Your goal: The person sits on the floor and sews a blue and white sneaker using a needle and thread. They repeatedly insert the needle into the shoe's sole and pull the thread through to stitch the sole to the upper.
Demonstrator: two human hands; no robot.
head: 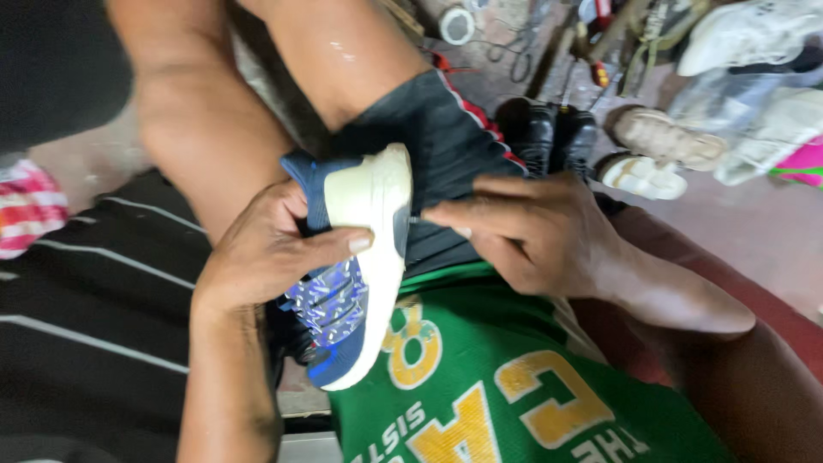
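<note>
Seated low, a person grips a blue sneaker (356, 283) with a cream sole, resting it across a dark-shorted thigh with the sole turned sideways and the toe pointing down toward the green jersey (506, 386). Left hand (270, 249) wraps the shoe's upper from the side, its fingers (287, 210) curled over the blue heel collar and its thumb (339, 244) pressed flat across the cream sole, so the shoe is clamped between thumb and fingers. Right hand (531, 227) comes in from the other side, fingers drawn narrow and pinched together at the sole's edge; a thin thread or needle seems to run from the fingertips (446, 219) to the sole, though it is too fine to tell which. Just below the left thumb lies the shoe's patterned side panel in blue with pale marks and dark laces. Under both wrists spreads the jersey, its large yellow and white printed characters sitting just below the shoe's toe. Beyond the right hand's knuckles, on the reddish floor, stands a pair of black shoes (549, 133), then a beige sandal (664, 137) and a white sandal (643, 176). Farther off lie white sneakers (754, 34), a clear plastic bag (729, 99) and a bright pink scrap (801, 163). Above the fingertips, well apart, sits a white roll of tape (457, 24) among scattered tools (583, 39). Outside the left forearm lies black cloth with thin white stripes (94, 317), and past it a red-and-white checked cloth (26, 206).
</note>
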